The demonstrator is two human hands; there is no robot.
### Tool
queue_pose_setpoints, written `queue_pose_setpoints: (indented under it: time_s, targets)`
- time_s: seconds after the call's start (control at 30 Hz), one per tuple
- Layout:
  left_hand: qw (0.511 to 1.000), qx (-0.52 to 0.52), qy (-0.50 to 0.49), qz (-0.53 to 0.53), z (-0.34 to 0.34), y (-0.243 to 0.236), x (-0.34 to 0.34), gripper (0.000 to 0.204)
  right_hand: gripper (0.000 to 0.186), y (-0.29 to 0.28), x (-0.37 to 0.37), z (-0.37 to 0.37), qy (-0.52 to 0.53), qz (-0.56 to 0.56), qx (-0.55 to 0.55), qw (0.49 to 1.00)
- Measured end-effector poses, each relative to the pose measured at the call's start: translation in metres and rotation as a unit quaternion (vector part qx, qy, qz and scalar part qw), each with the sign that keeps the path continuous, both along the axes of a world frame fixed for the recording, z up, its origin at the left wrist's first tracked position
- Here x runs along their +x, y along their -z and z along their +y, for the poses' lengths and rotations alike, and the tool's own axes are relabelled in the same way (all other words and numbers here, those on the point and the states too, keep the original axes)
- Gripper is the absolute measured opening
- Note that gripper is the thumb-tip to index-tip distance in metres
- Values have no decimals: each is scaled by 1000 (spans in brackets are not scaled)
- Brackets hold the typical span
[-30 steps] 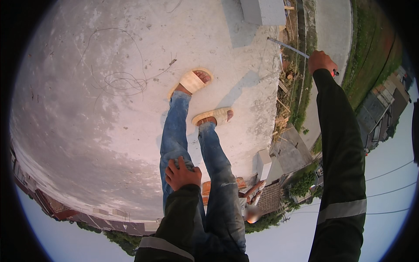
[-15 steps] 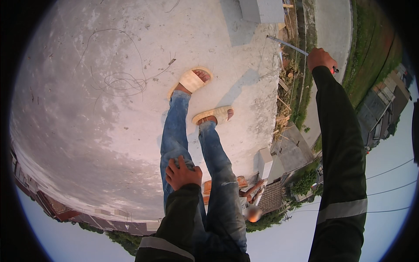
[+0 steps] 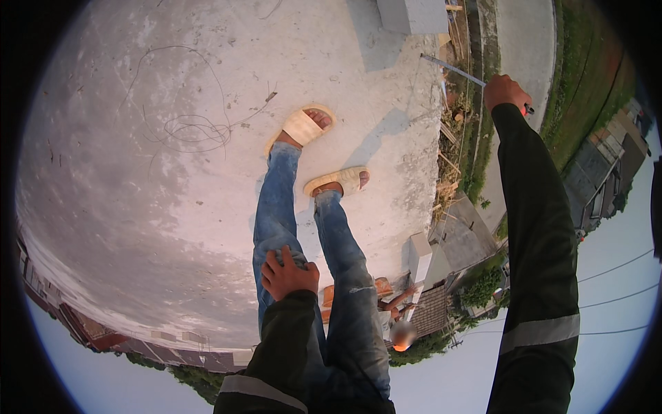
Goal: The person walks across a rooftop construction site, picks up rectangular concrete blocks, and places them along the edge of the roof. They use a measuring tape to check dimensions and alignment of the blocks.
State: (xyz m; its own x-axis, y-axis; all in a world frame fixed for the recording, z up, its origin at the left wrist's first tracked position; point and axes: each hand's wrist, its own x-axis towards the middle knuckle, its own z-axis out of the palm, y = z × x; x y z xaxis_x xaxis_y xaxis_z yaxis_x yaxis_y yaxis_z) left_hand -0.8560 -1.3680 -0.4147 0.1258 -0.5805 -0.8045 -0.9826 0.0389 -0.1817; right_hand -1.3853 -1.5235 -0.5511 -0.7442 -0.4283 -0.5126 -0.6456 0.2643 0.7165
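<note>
My left hand (image 3: 288, 274) rests on my left knee, its fingers spread over the jeans (image 3: 277, 207), holding nothing. Out to the right, beyond the slab's edge, my right hand (image 3: 507, 93) is closed around a tool with a long, thin, straight metal shaft (image 3: 455, 70). A little red and black of its grip end shows below the fist. The shaft points left, and its tip appears to be at the edge of the concrete slab (image 3: 376, 83); whether it touches is unclear.
A loose coil of thin wire (image 3: 196, 132) lies left of my sandals (image 3: 303, 127). Grey blocks (image 3: 415, 15) stand at the slab's edge. Beyond it, lower down, are scrap wood, a paved strip (image 3: 527, 41) and grass. Another person in an orange helmet (image 3: 401, 347) is behind my legs.
My right hand and the tool have shifted very slightly. The person behind has moved their head a little. My left hand stays on the knee.
</note>
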Motion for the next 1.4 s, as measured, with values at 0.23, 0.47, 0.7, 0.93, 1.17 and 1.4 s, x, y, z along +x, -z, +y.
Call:
queue_pose_setpoints:
  time_s: [0.23,0.47,0.7,0.93,1.17,1.4]
  targets:
    - [1000,-14,6,-3,3,1,2,64,27,-6,7,-3,-1,-16,4,1000]
    - [1000,7,20,-19,6,-1,-3,63,28,-46,6,51,58,-68,10,996]
    - [999,-31,38,-14,17,2,-4,61,29,-80,19,227,198,-47,97,974]
    - [995,-40,83,-33,40,14,6,63,32,-55,32,334,292,-27,150,944]
    - [991,-48,108,-69,57,24,19,67,35,-18,36,349,321,-23,139,937]
    - [991,-35,97,-84,57,27,19,69,35,-4,26,356,332,10,135,934]
